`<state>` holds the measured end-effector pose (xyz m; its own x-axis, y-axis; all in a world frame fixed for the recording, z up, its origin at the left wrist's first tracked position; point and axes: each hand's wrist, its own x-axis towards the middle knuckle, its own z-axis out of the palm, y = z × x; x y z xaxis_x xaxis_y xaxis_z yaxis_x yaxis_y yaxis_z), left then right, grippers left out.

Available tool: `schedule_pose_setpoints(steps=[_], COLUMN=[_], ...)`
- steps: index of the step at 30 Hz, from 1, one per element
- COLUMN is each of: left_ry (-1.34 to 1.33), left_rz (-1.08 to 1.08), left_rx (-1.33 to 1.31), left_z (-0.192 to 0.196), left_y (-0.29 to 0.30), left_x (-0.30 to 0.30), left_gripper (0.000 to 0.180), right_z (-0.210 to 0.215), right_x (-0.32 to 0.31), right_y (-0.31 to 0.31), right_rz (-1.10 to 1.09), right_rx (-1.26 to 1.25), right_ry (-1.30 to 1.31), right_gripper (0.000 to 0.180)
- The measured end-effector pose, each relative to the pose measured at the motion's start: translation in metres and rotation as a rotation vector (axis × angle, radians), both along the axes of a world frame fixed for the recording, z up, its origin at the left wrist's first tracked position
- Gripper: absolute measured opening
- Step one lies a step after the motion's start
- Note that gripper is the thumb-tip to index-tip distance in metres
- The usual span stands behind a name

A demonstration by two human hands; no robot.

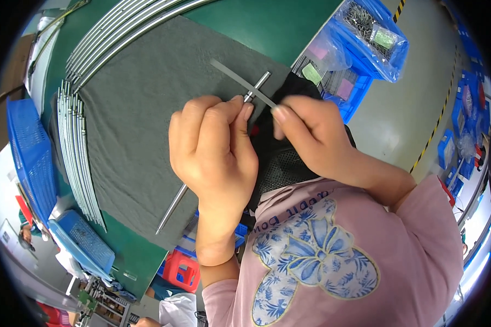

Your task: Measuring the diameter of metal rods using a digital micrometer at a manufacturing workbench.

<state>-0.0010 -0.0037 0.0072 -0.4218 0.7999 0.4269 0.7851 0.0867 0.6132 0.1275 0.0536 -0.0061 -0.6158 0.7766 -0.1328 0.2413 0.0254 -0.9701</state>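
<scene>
My left hand (213, 144) is closed around a thin shiny metal rod (172, 209), which slants from lower left to upper right. The rod's far end sticks out past my thumb and fingertips. In my right hand (313, 128), thumb and fingers pinch the near end of a flat, narrow grey strip (232, 75). That strip crosses over the rod just beyond my left fingertips. Whether it is a file or some other strip I cannot tell. Beneath both lies a dark grey cloth (142, 120).
Long metal rods (77, 147) lie in a group at the cloth's left, with more rods (114, 41) beyond. Blue bins (360, 90) with small metal parts stand at the right. Blue baskets (30, 147) line the left of the green table (251, 24). A red stool (181, 271) is below.
</scene>
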Motion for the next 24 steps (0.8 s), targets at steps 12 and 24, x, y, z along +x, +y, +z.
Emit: schedule_pose_setpoints(steps=[12,24], left_ry=[0.022,0.039], left_rz=[0.012,-0.021], left_rx=[-0.050,-0.051], left_z=[0.000,0.001], left_y=[-0.002,-0.001], left_x=[0.001,-0.001], left_gripper=[0.013,0.012], right_z=[-0.002,0.004], right_x=[-0.004,0.028], right_y=[0.005,0.000], right_rz=[0.009,0.024], right_rx=[-0.049,-0.169], right_ry=[0.016,0.169], right_gripper=[0.026,0.020])
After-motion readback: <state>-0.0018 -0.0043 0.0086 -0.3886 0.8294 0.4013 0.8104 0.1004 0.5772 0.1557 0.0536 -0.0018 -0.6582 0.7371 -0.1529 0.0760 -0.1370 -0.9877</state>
